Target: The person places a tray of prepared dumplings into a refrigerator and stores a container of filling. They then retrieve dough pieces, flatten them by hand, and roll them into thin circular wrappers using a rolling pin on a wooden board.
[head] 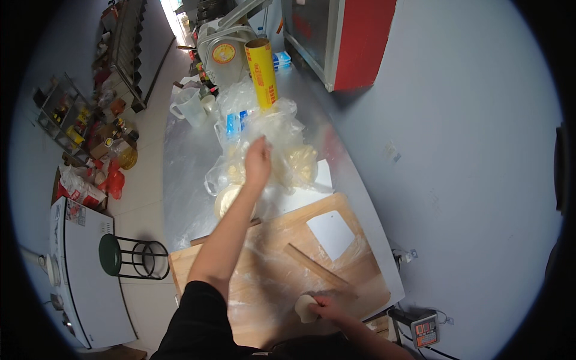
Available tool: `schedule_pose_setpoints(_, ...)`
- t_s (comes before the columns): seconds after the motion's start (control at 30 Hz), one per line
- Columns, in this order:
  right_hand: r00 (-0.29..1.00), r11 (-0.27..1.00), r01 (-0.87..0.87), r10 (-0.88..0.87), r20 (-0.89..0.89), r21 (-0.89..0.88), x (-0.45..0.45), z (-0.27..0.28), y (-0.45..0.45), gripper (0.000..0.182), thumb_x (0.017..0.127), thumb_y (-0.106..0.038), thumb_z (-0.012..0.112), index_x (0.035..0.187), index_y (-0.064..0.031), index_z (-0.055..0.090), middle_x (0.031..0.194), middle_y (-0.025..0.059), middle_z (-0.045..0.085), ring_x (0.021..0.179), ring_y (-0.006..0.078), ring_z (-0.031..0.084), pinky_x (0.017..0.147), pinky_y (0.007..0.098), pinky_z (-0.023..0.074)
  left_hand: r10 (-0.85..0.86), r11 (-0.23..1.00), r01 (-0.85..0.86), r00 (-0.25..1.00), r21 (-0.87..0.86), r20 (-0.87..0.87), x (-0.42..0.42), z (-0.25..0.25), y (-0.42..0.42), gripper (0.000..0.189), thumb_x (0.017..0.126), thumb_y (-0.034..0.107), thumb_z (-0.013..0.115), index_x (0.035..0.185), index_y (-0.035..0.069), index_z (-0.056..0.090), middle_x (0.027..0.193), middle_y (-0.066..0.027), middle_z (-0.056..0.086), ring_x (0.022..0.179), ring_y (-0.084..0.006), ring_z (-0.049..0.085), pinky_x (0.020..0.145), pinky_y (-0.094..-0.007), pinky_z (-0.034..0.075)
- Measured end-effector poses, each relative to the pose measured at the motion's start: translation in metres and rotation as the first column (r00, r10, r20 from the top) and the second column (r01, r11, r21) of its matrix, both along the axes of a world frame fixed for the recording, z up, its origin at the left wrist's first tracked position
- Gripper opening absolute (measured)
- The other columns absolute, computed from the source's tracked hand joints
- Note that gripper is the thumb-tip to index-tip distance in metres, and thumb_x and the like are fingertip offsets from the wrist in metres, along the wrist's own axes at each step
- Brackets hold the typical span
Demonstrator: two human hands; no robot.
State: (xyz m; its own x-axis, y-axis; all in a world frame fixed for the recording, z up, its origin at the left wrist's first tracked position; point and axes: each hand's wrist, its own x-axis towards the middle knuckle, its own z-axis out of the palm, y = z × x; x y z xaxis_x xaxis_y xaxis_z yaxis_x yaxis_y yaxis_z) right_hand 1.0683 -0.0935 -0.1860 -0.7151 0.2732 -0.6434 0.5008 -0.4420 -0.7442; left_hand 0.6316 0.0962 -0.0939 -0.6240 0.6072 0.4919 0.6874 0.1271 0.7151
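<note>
My right hand (326, 308), low over the front of the floured wooden board (265, 288), pinches a small flat round of dough (305, 309) at its edge. A wooden rolling pin (317, 268) lies just beyond it on the board. With the arm stretched far forward, my left hand (259, 155) is over a heap of clear plastic bags (274, 128); its fingers are partly hidden, so any hold on the plastic cannot be made out. One bag holds pale yellowish pieces (302, 163). Partly behind my left forearm sits a bowl of white flour (227, 200).
A white sheet (331, 234) lies on the board. Behind the bags stand a yellow cardboard tube (262, 74), a plastic jug (191, 107) and a large lidded container (225, 58) on the metal table (184, 153). A wall borders the right; a green stool (110, 255) stands left.
</note>
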Motion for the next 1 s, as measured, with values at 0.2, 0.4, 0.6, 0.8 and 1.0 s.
schedule_pose_setpoints(0.2, 0.993, 0.99, 0.002, 0.014, -0.116, 0.138, -0.039, 0.007, -0.003, 0.019, 0.094, -0.018, 0.064, 0.104, -0.0028, 0.07, 0.078, -0.0004, 0.066, 0.068, 0.0074, 0.056, 0.061, 0.0261, 0.0446, -0.236, 0.966, 0.214, 0.96, 0.146, 0.152, -0.041, 0.142, -0.153, 0.015, 0.102, 0.011, 0.052, 0.109, 0.001, 0.061, 0.099, -0.0027, 0.063, 0.094, -0.0102, 0.053, 0.088, -0.0275, 0.044)
schedule_pose_setpoints(0.4, 0.975, 0.985, -0.157, 0.166, -0.145, 0.072, -0.15, 0.034, -0.025, 0.021, 0.093, -0.017, 0.062, 0.105, -0.002, 0.069, 0.082, 0.0004, 0.067, 0.07, 0.0084, 0.058, 0.059, 0.0276, 0.0466, -0.146, 0.972, 0.127, 0.986, -0.198, -0.085, 0.022, 0.188, -0.323, 0.014, 0.09, -0.005, 0.056, 0.102, 0.002, 0.06, 0.129, -0.0111, 0.064, 0.126, -0.03, 0.056, 0.108, -0.042, 0.039)
schedule_pose_setpoints(0.6, 0.949, 0.918, 0.006, -0.13, -0.288, -0.396, -0.255, 0.015, -0.086, 0.021, 0.091, -0.019, 0.064, 0.105, -0.0043, 0.069, 0.085, 0.0033, 0.066, 0.071, 0.013, 0.061, 0.057, 0.0314, 0.0477, -0.353, 0.857, 0.256, 0.924, -0.446, -0.147, 0.068, 0.137, -0.42, 0.027, 0.076, -0.009, 0.064, 0.097, 0.006, 0.058, 0.137, -0.0094, 0.059, 0.135, -0.0367, 0.046, 0.117, -0.0549, 0.028)
schedule_pose_setpoints(0.8, 0.963, 0.939, 0.083, -0.161, -0.215, -0.334, -0.197, -0.078, -0.069, 0.031, 0.095, -0.031, 0.06, 0.109, -0.0027, 0.064, 0.096, 0.0083, 0.066, 0.089, 0.0214, 0.066, 0.071, 0.0363, 0.0536, -0.558, 0.636, 0.529, 0.818, -0.561, 0.139, 0.109, 0.0, -0.449, 0.023, 0.081, 0.004, 0.069, 0.102, 0.008, 0.061, 0.138, -0.0081, 0.057, 0.135, -0.0333, 0.046, 0.118, -0.0538, 0.028)
schedule_pose_setpoints(1.0, 0.907, 0.783, 0.419, -0.384, 0.172, -0.46, -0.134, 0.043, -0.064, 0.035, 0.101, -0.032, 0.053, 0.117, -0.0018, 0.056, 0.101, 0.0143, 0.068, 0.094, 0.0282, 0.068, 0.081, 0.0373, 0.0566, -0.587, 0.621, 0.595, 0.784, -0.51, 0.201, 0.119, -0.007, -0.451, 0.038, 0.09, 0.028, 0.066, 0.122, 0.009, 0.062, 0.145, -0.0119, 0.05, 0.138, -0.0329, 0.042, 0.117, -0.053, 0.026)
